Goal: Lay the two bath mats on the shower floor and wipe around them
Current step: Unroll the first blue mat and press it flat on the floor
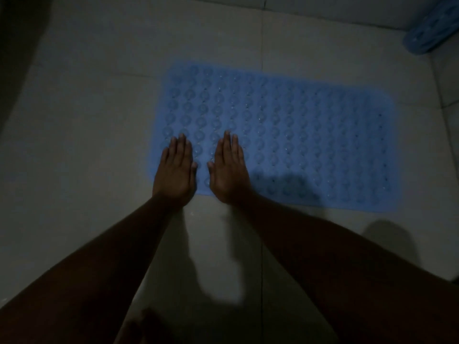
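Observation:
A blue bath mat (298, 135) with rows of round bumps lies flat on the grey tiled shower floor (87, 120). My left hand (175, 173) rests palm down on the mat's near left corner, fingers straight and together. Beside it, my right hand (229, 171) lies flat on the mat in the same way. A second blue mat (431, 36), rolled or bunched up, sits in the far right corner against the wall. The light is dim.
Pale walls (323, 8) bound the floor at the back and the right. A dark edge (15, 45) runs along the far left. Bare tile lies to the left of the mat and in front of it, under my forearms.

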